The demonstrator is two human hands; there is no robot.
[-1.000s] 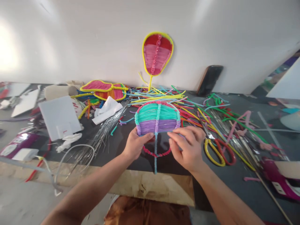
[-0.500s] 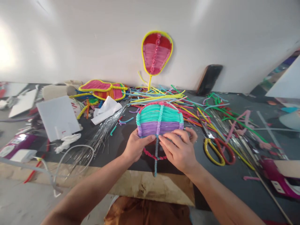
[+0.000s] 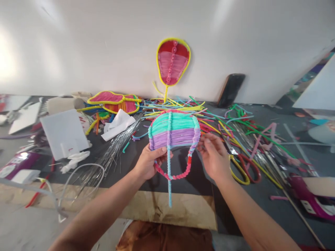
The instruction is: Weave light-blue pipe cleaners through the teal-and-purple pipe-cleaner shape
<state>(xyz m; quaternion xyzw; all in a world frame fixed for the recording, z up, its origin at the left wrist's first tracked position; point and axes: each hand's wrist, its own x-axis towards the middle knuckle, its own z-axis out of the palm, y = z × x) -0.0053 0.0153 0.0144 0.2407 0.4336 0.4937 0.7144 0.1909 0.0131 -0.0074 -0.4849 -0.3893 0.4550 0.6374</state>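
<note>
A round hand fan made of pipe cleaners [image 3: 176,134] is held up over the dark table. Its upper part is filled with turquoise rows and a purple band below them; the lower part is an open loop with a red rim. A light-blue stem runs down its middle and past the rim. My left hand [image 3: 149,162] grips the fan's left edge, thumb in front near the stem. At the right rim is my right hand [image 3: 215,155], its fingers curled together; what lies between them is too small to make out. A light-blue strand runs under the purple band.
A finished pink-and-red fan [image 3: 172,64] with a yellow rim stands against the wall. Loose pipe cleaners [image 3: 180,104] lie behind my hands. Scissors [image 3: 243,165] are at right, a phone [image 3: 231,90] leans at the back, and wires [image 3: 115,144] and white paper [image 3: 64,134] lie at left.
My right hand has moved from the fan's middle out to its right rim. The fan has turned slightly, and more of the open lower loop shows. My left hand keeps its hold.
</note>
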